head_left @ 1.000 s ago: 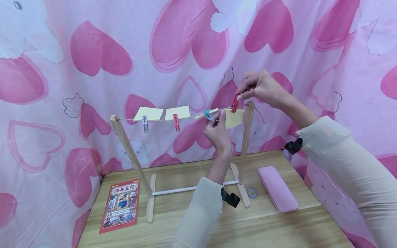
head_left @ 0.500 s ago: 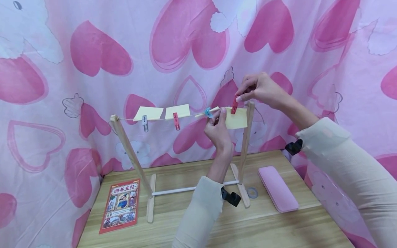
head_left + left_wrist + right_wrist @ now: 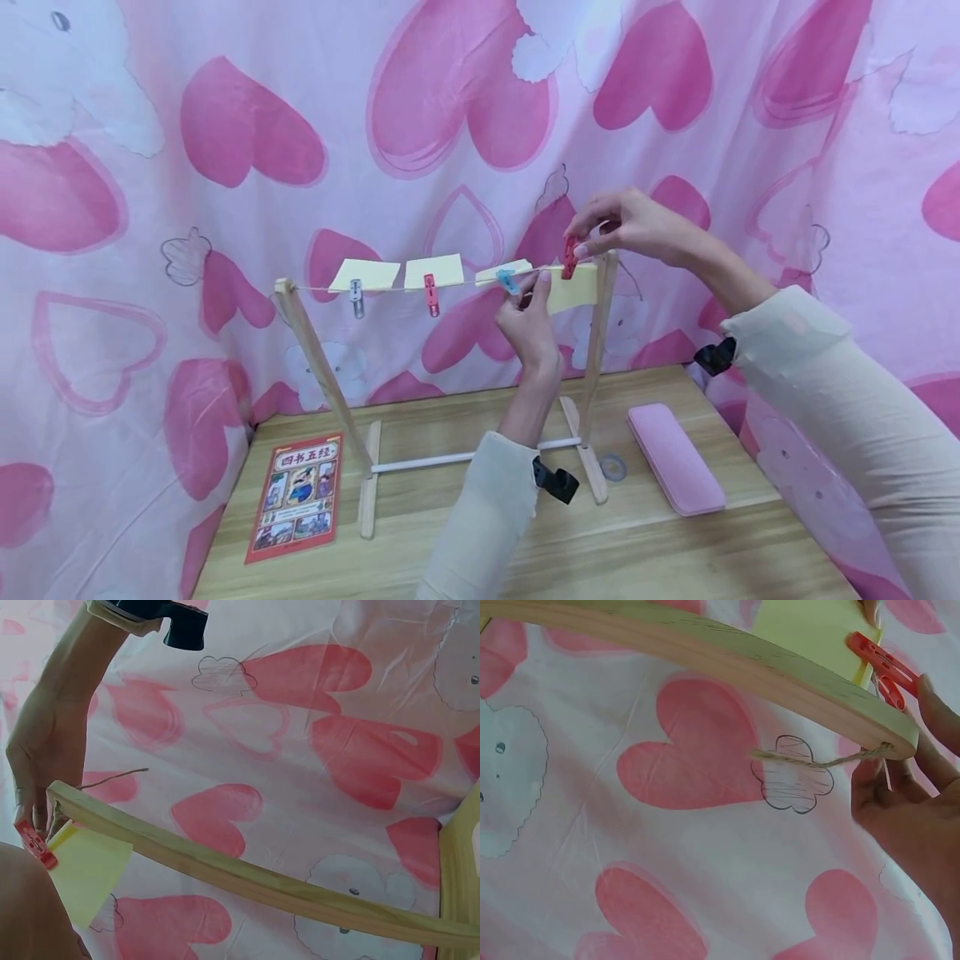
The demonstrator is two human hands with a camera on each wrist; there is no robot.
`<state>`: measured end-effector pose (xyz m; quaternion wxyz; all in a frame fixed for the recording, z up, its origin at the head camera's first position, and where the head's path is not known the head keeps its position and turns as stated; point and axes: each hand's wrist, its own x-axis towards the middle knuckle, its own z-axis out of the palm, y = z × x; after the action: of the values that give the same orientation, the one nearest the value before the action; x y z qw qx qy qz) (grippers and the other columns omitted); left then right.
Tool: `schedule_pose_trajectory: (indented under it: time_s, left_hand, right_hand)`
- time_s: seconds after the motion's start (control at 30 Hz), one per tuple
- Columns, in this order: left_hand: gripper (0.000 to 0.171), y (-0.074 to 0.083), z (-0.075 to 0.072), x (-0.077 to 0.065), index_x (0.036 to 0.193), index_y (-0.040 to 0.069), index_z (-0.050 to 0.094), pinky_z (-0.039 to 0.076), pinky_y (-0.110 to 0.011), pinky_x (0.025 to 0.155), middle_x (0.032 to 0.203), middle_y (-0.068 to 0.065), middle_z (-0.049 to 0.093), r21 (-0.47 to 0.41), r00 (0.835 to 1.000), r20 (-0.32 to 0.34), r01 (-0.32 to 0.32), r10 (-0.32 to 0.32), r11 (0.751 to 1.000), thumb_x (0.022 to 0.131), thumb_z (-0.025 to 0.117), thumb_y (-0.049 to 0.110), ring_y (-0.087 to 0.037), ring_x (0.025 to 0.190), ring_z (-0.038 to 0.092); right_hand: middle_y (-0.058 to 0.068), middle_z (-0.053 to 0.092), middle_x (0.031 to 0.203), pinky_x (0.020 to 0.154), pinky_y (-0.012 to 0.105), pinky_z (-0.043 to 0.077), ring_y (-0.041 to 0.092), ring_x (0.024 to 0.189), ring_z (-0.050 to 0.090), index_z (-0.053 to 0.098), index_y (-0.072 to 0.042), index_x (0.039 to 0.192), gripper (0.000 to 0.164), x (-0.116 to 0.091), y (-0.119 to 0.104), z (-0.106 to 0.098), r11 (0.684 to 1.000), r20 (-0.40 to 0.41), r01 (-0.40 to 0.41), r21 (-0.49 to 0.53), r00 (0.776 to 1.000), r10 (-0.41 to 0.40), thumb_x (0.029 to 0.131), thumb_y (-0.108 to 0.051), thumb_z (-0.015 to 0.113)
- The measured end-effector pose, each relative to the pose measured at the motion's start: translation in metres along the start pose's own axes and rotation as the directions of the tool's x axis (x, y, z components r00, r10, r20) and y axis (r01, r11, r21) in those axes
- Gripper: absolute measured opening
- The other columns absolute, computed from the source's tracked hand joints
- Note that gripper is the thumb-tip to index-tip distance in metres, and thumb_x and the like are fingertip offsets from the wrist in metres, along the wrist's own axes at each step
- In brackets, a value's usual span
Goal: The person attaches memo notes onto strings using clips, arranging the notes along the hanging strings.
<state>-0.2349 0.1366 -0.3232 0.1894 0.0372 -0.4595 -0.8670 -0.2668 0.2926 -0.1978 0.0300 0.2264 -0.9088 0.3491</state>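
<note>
A string (image 3: 468, 282) runs between the two posts of a wooden stand. Near its right end hangs a yellow paper sheet (image 3: 573, 290). My right hand (image 3: 637, 227) pinches a red clothespin (image 3: 570, 260) from above, its jaws at the sheet's top edge on the string. The right wrist view shows this clothespin (image 3: 881, 660) over the paper's edge, thumb against its handle. My left hand (image 3: 527, 327) pinches the sheet's upper left corner at the string from below, thumb up. Just left of that thumb, a blue clothespin (image 3: 508, 282) holds another yellow sheet (image 3: 489, 272).
Farther left, a grey clothespin (image 3: 357, 298) and a pink-red clothespin (image 3: 431, 296) hold yellow sheets. The right post (image 3: 592, 358) stands close by my right hand. On the table lie a red booklet (image 3: 294, 498), a tape roll (image 3: 613, 468) and a pink case (image 3: 677, 458).
The yellow sheet swung to face me more squarely, then tilted slightly. My right hand lowered a little with the red clothespin. The blue clothespin turned on the string, and its sheet shows more.
</note>
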Motion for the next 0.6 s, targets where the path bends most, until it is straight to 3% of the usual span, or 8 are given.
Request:
schedule_pose_trajectory:
  time_s: [0.2,0.33,0.43,0.6]
  left_hand:
    - [0.023,-0.004,-0.006,0.003,0.122,0.000,0.082,0.050,-0.024,0.082,0.101,-0.002,0.072,0.027,0.999,0.035,-0.007,0.006,1.000,0.102,0.079,0.011,-0.012,0.092,0.057]
    - [0.022,-0.011,-0.022,-0.001,0.121,0.001,0.082,0.051,-0.021,0.081,0.098,0.002,0.069,0.064,0.999,0.049,0.017,-0.020,0.998,0.100,0.076,0.006,-0.012,0.093,0.057]
    - [0.023,-0.022,-0.047,-0.012,0.119,-0.003,0.079,0.053,-0.020,0.082,0.097,0.002,0.067,0.098,0.996,0.079,0.044,-0.052,0.994,0.097,0.076,0.001,-0.012,0.093,0.059]
    - [0.022,-0.041,-0.116,-0.032,0.119,-0.004,0.076,0.057,-0.022,0.090,0.106,-0.002,0.069,0.204,0.979,0.135,0.123,-0.152,0.971,0.100,0.077,0.006,-0.013,0.099,0.062]
  right_hand:
    - [0.011,0.073,0.127,0.088,0.030,0.051,0.027,0.108,0.061,0.079,-0.008,0.128,0.029,0.003,0.007,0.001,1.000,0.020,-0.001,0.004,1.000,0.001,0.101,-0.017,0.076]
    - [0.011,0.073,0.130,0.090,0.029,0.052,0.026,0.112,0.062,0.076,-0.008,0.134,0.033,0.003,0.015,0.002,1.000,0.029,-0.014,0.012,0.999,0.013,0.103,-0.018,0.074]
    - [0.013,0.073,0.133,0.092,0.025,0.052,0.027,0.116,0.064,0.073,-0.008,0.140,0.037,0.000,0.019,0.002,0.999,0.032,-0.030,0.014,0.999,0.030,0.104,-0.018,0.073]
    - [0.018,0.070,0.143,0.091,0.016,0.054,0.031,0.127,0.067,0.063,-0.008,0.153,0.050,-0.007,0.025,-0.005,0.997,0.018,-0.067,0.028,0.998,0.067,0.106,-0.022,0.073]
